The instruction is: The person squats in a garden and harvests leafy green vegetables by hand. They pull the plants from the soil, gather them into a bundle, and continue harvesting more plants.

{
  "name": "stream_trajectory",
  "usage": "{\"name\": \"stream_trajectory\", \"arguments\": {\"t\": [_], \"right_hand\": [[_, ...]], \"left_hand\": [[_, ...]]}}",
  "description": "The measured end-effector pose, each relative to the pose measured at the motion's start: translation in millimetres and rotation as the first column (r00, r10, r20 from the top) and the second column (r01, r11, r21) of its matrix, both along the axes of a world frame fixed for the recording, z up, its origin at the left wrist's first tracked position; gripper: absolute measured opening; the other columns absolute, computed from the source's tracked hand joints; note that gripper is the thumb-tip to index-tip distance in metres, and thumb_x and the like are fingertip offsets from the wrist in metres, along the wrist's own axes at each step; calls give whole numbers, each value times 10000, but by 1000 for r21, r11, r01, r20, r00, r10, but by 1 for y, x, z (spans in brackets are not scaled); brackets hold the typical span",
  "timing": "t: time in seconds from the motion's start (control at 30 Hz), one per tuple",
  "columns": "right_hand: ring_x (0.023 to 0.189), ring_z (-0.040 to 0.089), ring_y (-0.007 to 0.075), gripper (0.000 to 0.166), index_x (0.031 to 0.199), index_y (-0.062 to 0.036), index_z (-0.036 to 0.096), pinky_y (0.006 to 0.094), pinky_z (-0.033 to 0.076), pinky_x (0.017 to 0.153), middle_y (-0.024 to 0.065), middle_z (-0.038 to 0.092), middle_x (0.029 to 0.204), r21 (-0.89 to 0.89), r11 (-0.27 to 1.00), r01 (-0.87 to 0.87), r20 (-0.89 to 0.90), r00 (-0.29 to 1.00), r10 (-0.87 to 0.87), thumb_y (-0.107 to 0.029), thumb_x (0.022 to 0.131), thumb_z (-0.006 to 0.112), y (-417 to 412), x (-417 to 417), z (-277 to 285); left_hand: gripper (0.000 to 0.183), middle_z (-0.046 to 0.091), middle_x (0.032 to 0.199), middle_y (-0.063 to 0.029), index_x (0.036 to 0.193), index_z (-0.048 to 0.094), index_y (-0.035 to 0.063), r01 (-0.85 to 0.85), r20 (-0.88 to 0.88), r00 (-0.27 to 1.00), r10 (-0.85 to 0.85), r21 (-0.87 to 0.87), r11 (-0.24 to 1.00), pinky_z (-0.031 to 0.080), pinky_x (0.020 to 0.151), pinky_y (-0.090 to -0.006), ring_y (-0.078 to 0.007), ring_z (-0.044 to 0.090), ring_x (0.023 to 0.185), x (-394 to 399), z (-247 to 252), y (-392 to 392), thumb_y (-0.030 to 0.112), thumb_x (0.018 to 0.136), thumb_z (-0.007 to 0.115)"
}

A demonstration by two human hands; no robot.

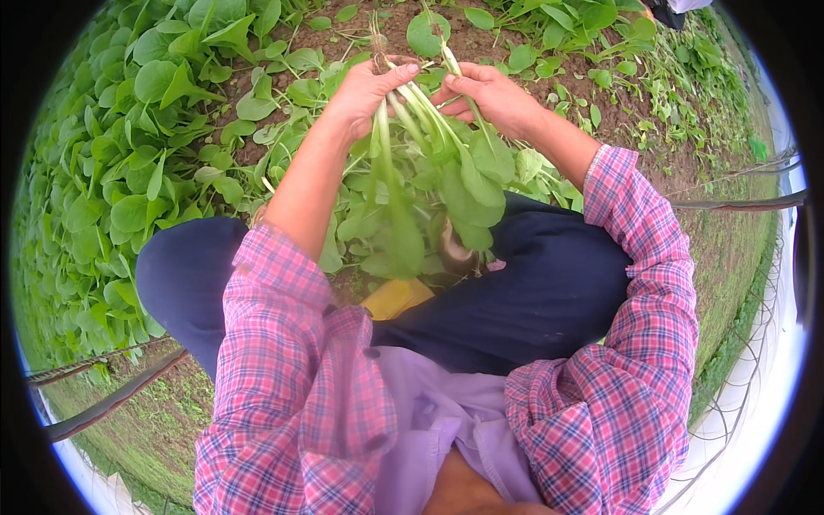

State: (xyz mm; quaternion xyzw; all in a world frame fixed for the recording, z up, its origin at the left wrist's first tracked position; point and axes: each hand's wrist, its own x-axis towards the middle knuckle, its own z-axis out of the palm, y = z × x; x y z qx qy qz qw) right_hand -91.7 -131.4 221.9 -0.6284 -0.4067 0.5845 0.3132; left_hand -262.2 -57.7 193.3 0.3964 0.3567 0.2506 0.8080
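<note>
My left hand [370, 90] is closed round the pale stems of a bunch of leafy greens [402, 219], whose broad leaves hang down towards me. Thin brown roots [378, 48] stick up above its thumb. To its right, my right hand [486, 96] pinches a single green stem [452, 64] between thumb and fingers, its leaf drooping beside the bunch. The two hands are close together but apart. Below the bunch, more leaves lie on the soil, partly hidden by it.
Dense leafy plants [151, 129] grow at the left. Bare brown soil [573, 96] with scattered small leaves lies beyond my hands and to the right. My bent knees in dark trousers [515, 290] flank the plants, with something yellow [397, 298] between them. Dark straps or bars [740, 203] reach out sideways.
</note>
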Motion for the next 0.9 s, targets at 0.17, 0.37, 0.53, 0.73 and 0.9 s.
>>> {"name": "stream_trajectory", "arguments": {"t": [0.17,0.37,0.53,0.73,0.9], "right_hand": [[757,517,117,406,1075,-4,470,265,423,676,74,568,854,145,953,-267,174,955,241,-324,830,521,-4,-19,3],[676,506,82,391,1106,-20,470,227,420,582,22,553,733,-14,995,-95,185,978,96,-261,815,571,7,-11,5],[895,496,107,428,1176,-42,425,276,435,716,45,548,1002,126,992,-26,-280,958,60,-161,797,583,-2,-29,-2],[722,560,123,371,1101,-3,469,290,464,652,76,579,888,79,995,-68,159,986,54,-132,775,590,10,-3,5],[748,539,122,420,1064,26,493,266,440,664,93,584,878,181,972,-147,182,977,114,-196,738,638,12,5,-7]], "left_hand": [[445,558,768,-46,1027,468,27,-115,78,989,125,-125,986,483,468,-236,-131,540,617,9,-6,-2,282,726,674],[575,537,837,-80,972,471,21,-282,49,950,307,-282,917,467,463,-215,-127,528,619,9,-5,1,545,742,529],[464,566,827,-83,905,486,24,-397,117,873,473,-390,831,403,413,-260,-158,524,662,23,-1,0,438,737,611],[394,566,851,-84,966,485,37,-461,-8,887,461,-51,886,379,411,-217,-136,523,688,16,-3,2,384,797,566],[332,542,914,-113,992,460,7,-475,-50,879,474,-27,879,479,550,-306,-160,525,734,12,-6,2,312,910,357]]}}
